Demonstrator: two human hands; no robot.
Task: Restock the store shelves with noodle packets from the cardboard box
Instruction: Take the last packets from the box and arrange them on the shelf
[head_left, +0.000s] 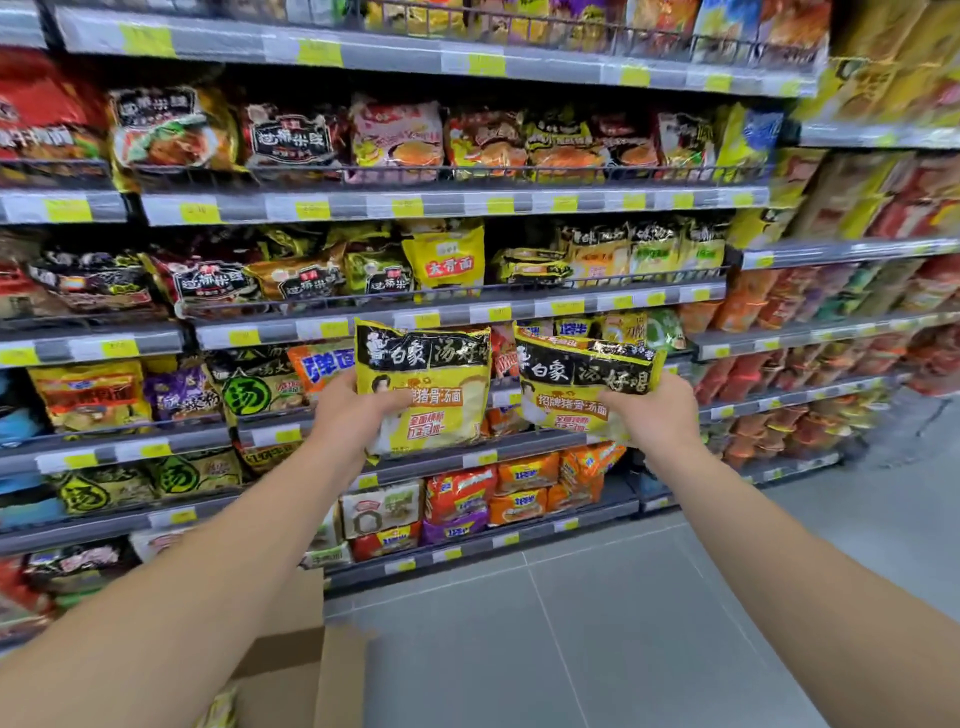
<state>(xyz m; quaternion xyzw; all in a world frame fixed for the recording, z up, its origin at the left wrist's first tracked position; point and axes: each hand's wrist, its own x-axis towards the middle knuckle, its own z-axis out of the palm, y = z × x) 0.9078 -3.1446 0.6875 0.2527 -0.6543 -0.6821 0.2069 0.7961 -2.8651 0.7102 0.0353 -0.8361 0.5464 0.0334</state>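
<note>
At the centre of the frame, both arms reach out toward the store shelves (457, 306), each hand carrying noodle packets. The left hand (349, 410) grips one yellow-and-black packet (423, 387) by its lower left edge, thumb across the front and fingers curled behind it. The right hand (655, 413) clamps what looks like two packets of the same kind, stacked together (576, 376), held by their lower right corner. Both loads hang in the air in front of the middle tiers, upright and face-on to the camera, not yet resting on any shelf.

Down at the lower left of the frame, the cardboard box (298, 670) sits on the grey tiled floor (623, 623) with a flap up (a sliver of yellow wrapper shows at the bottom edge beside it, so I judge more stock is waiting there, though how much is hidden).

As for progress: the shelves across the frame already look well filled with assorted packets, and similar yellow-and-black ones appear on the tier at centre right, just above the right hand's load. That may be the destination, but I cannot be sure. The packets in hand are lifted out and carried up; setting them behind a shelf's front rail remains, and then probably further trips to the box.
</note>
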